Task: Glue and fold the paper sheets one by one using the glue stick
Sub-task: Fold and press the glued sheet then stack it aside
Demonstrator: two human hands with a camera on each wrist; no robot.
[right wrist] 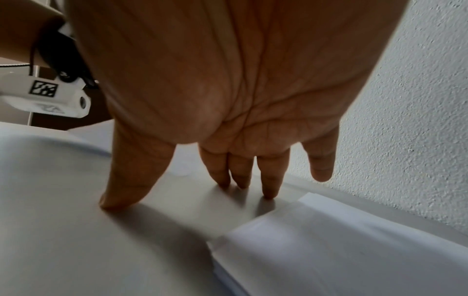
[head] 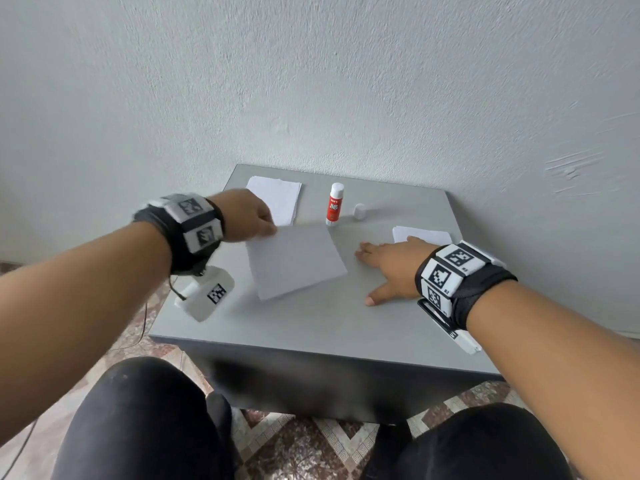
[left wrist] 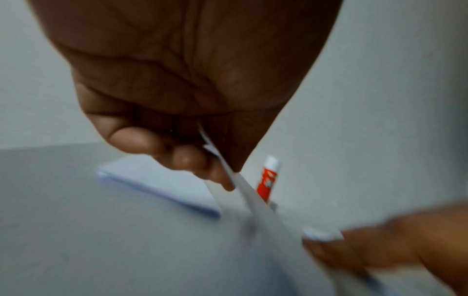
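My left hand (head: 251, 216) pinches the far left corner of a single white paper sheet (head: 296, 259) and holds that edge a little above the grey table (head: 311, 327); the wrist view shows thumb and fingers (left wrist: 187, 158) clamped on the sheet (left wrist: 253, 200). A stack of blank sheets (head: 280, 199) lies just behind the left hand. The red and white glue stick (head: 335, 204) stands uncapped behind the sheet, its white cap (head: 359, 212) to its right. My right hand (head: 388, 268) lies flat with spread fingers (right wrist: 268, 180) on the table, right of the sheet.
A pile of folded sheets (head: 420, 234) sits at the right, partly under my right wrist and seen close in the wrist view (right wrist: 341, 240). The table stands against a white wall (head: 346, 81). My knees and patterned floor tiles (head: 311, 445) are below the table's front edge.
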